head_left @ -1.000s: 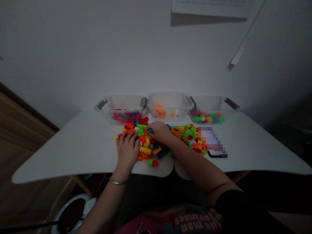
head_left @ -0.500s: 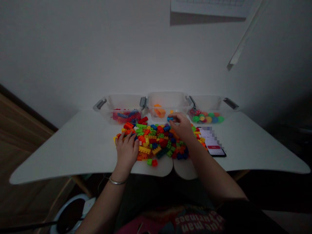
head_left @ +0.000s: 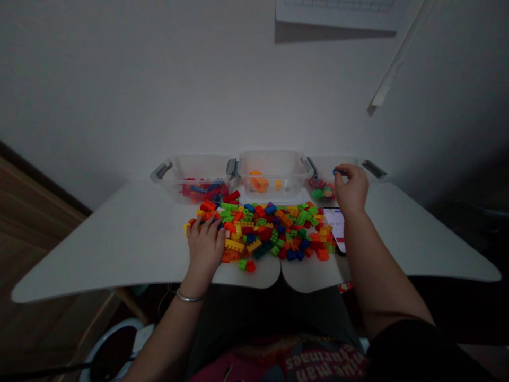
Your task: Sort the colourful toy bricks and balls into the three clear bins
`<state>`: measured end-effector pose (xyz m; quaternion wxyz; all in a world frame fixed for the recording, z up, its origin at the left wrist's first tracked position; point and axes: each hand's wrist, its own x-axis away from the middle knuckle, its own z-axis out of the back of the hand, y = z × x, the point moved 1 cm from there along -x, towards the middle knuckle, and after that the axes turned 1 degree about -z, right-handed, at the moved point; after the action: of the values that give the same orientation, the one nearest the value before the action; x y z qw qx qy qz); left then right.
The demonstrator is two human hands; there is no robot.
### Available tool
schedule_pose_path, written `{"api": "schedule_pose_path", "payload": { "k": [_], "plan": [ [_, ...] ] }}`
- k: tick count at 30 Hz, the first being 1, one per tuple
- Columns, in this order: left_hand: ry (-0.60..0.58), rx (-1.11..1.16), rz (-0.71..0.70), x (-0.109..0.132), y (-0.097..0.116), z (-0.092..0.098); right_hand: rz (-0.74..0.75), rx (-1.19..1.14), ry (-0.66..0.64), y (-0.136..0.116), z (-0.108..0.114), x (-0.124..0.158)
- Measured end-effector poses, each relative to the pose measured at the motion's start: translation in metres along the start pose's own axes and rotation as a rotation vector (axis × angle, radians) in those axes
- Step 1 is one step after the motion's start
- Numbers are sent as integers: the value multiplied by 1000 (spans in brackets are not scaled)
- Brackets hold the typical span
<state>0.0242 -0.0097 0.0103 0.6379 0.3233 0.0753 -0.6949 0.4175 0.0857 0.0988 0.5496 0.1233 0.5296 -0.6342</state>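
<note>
A heap of small plastic bricks (head_left: 262, 228) in red, orange, yellow, green and blue covers the middle of the white table (head_left: 119, 239). My left hand (head_left: 205, 245) lies flat on the heap's left edge, fingers spread over the bricks. My right hand (head_left: 350, 188) is raised over the right clear bin (head_left: 342, 183), pinching a small blue brick (head_left: 338, 171) between its fingertips. That bin holds round coloured pieces (head_left: 323, 190). The middle bin (head_left: 272, 175) holds a few orange pieces, and the left bin (head_left: 194, 180) holds red and blue bricks.
A phone (head_left: 336, 228) with a lit screen lies on the table right of the heap, partly under my right forearm. The three bins stand in a row against the white wall. A round white object (head_left: 115, 350) sits on the floor at lower left.
My right hand picked a blue brick from the heap's middle and carried it rightward, up over the right bin. My left hand stayed on the heap.
</note>
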Motion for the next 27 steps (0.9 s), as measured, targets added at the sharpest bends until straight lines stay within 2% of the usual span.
{"api": "schedule_pose_path", "payload": {
  "k": [11, 14, 21, 27],
  "plan": [
    [-7, -13, -15, -1, 1, -1, -60, 197, -212, 10, -19, -2],
    [-7, -6, -5, -1, 0, -2, -81, 277, -237, 12, -21, -1],
    [9, -13, -19, 0, 0, -3, 1, 361, -289, 15, -23, 3],
    [23, -3, -20, 0, 0, -4, 18, 294, -311, 13, -23, 5]
  ]
}}
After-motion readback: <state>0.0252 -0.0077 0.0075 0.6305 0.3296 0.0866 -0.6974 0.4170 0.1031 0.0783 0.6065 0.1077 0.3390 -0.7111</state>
